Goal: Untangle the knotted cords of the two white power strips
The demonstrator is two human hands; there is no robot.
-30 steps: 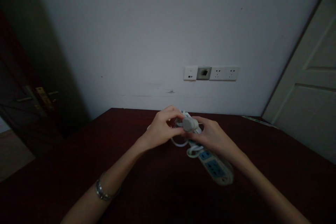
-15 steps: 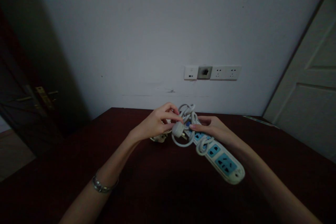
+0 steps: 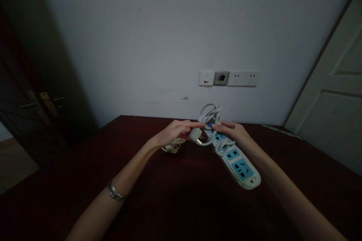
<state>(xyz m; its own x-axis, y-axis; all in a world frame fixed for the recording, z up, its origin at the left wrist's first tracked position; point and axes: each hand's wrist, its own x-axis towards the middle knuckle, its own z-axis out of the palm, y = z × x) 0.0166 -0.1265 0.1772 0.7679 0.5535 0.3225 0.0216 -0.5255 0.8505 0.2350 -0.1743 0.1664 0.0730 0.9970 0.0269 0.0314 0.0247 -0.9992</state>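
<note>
My right hand (image 3: 233,131) holds the far end of a white power strip (image 3: 247,184) with blue socket faces, tilted above the table. Its thumb lies beside a blue button (image 3: 209,124). The strip's pale grey cord (image 3: 210,110) is looped and knotted around it. My left hand (image 3: 177,131) is at the cord's plug (image 3: 195,134), its index finger stretched over the plug toward the button. Its other fingers are curled behind the plug, partly hidden. Below the left hand, a second white bundle (image 3: 172,147) of cord with sockets rests on the table.
The dark red table (image 3: 169,203) meets a pale wall (image 3: 155,45). Wall sockets and a switch panel (image 3: 236,78) sit above its back edge. A door with a brass handle (image 3: 46,101) is at left, a white panelled door (image 3: 336,116) at right. A flat strip (image 3: 281,131) lies at the back right.
The power strip and my right hand have shifted slightly up and away. My left index finger has straightened toward the blue button, and the plug has moved a little right with its metal prongs showing more.
</note>
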